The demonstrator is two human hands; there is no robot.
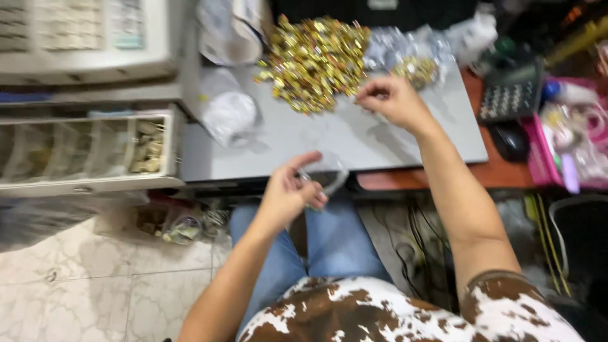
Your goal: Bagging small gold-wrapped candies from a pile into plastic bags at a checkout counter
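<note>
Small clear plastic bag (326,177) is in the left hand (288,196), just in front of the near edge of the grey surface (354,142) and above the person's blue-jeaned lap. The fingers of this hand are curled around the bag's mouth, with the thumb pointing up; the picture is blurred, so how wide the bag is open cannot be told.

At the far left stands a pale cash register (88,38), and under it an open drawer (82,155) with compartments; the rightmost compartment holds coins. Near the left edge of the surface lies a crumpled whitish bag (228,111).

At the far edge, in the middle, there is a big heap of small gold-wrapped pieces (313,60). Just to the right of the heap, the right hand (392,101) is over the surface with fingers pinched together at the tips; if it holds a piece, I cannot tell. Behind this hand lies a clear bag with more gold pieces (415,63). Beyond the right edge are a dark calculator (510,92) and a black mouse (510,140).
</note>
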